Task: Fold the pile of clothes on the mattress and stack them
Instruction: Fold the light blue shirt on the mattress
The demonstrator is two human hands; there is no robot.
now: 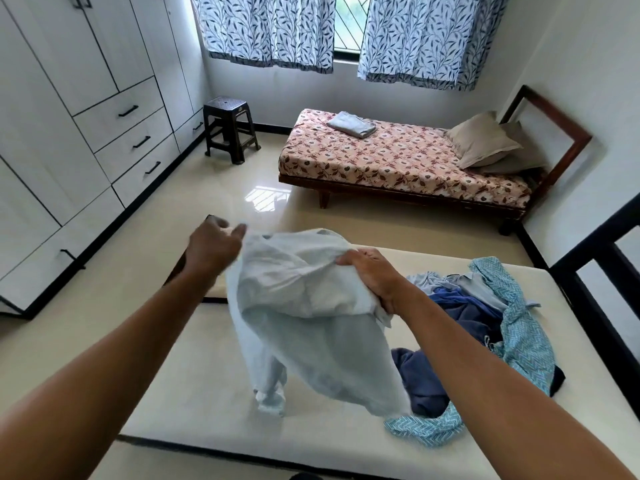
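The right hand (372, 277) clamps the pale-blue garment (304, 306); whether the blurred left hand (214, 249) holds it is unclear, so 1 corner may drop.

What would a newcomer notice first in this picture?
A pale blue garment hangs in the centre over the mattress; the right hand grips its top, and the blurred left hand is at its other edge. To the right, an unfolded pile of blue clothes lies on the mattress.
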